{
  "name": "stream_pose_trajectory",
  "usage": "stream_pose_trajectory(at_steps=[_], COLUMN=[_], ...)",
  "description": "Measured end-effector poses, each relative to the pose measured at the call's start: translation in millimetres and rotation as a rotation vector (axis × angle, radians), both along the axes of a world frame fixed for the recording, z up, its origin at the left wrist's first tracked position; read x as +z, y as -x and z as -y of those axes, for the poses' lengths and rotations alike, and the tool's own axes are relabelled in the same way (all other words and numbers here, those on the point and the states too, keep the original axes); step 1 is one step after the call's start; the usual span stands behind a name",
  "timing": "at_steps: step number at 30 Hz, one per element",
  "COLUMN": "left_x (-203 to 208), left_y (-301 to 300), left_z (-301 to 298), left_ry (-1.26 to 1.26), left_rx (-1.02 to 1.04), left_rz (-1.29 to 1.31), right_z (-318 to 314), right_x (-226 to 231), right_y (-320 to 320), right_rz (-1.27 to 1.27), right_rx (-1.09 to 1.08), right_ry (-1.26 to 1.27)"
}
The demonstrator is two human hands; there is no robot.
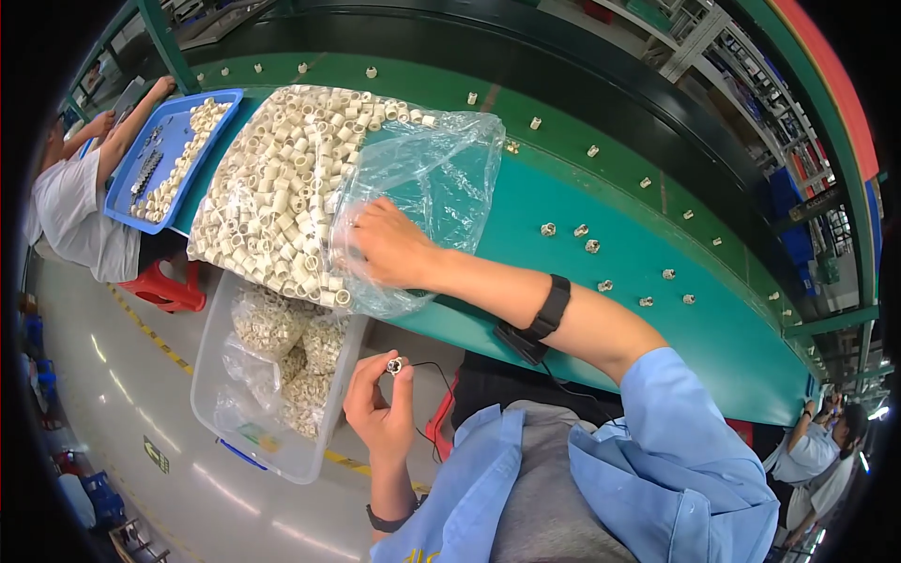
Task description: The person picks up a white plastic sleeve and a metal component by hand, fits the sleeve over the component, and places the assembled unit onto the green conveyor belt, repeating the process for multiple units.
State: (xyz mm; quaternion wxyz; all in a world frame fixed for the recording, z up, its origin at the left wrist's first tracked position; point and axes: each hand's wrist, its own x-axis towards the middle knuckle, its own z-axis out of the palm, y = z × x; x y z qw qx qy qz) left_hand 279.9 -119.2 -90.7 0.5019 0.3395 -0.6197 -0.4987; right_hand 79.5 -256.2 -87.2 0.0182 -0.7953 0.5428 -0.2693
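Note:
My left hand (380, 403), raised over the aisle in front of the table edge, pinches a small round metal fitting (394, 366) between thumb and finger. My right hand (392, 246) reaches into the mouth of a big clear plastic bag (441, 150). Its fingers are curled down, their tips hidden by the plastic film and the pieces, so what they hold does not show. Many short cream-coloured plastic sleeves (282, 183) fill the bag, which lies on the green table (526, 310). Several small fittings (592, 246) stand loose on the table to the right.
A translucent bin (202, 347) with bagged parts stands below the table edge. Left of the bag, a blue tray (178, 117) holds sleeves and dark metal parts, beside a seated co-worker (89, 202). Spaced fittings line the darker green strip (554, 141) at the back. A red stool (169, 286) is at left.

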Motion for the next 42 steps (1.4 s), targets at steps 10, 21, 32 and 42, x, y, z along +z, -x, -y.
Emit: stream_pose_trajectory(at_steps=[10, 21, 32, 42], left_x=[40, 85, 103, 105], left_y=[56, 205, 287, 324], left_z=[1, -63, -139, -164], left_ry=[0.478, 0.854, 1.242, 1.217], left_rx=[-0.011, -0.399, -0.603, -0.801], left_rz=[0.215, 0.138, 0.184, 0.191], right_z=[-157, -346, -450, -482], right_x=[74, 116, 111, 105], right_y=[95, 157, 189, 207], right_rz=[1.102, 1.257, 0.794, 0.633], right_rx=[0.159, -0.157, -0.677, -0.839], right_ry=[-0.380, -0.135, 0.088, 0.152])
